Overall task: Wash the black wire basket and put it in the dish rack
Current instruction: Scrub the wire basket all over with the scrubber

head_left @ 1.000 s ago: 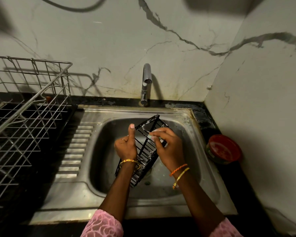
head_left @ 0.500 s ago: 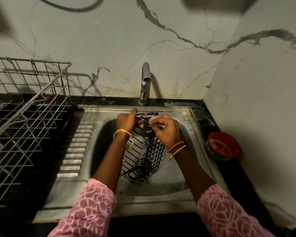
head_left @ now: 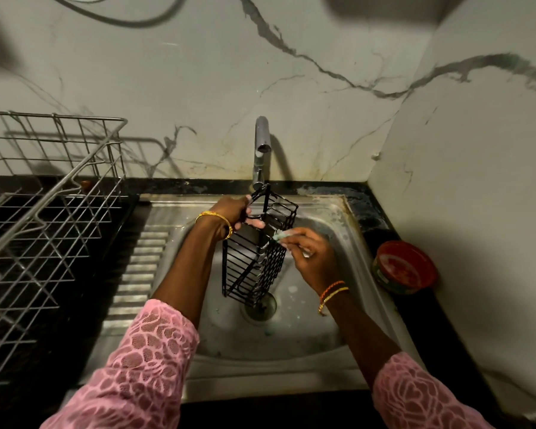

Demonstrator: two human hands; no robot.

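Steel sink (head_left: 338,342): left hand (head_left: 229,213) holds black wire basket (head_left: 256,258); dish rack (head_left: 44,218) left.

A tap (head_left: 261,150) stands behind the steel sink (head_left: 347,243); a red tub (head_left: 404,267) sits right of it.

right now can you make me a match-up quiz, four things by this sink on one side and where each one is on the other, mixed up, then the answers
Things
1. black wire basket
2. dish rack
3. red tub
4. scrub pad

Places
A. counter to the right of the sink
B. pinched in the right hand
C. counter to the left of the sink
D. held over the basin by the left hand

Pairs: 1-D, 2-C, 3-A, 4-B
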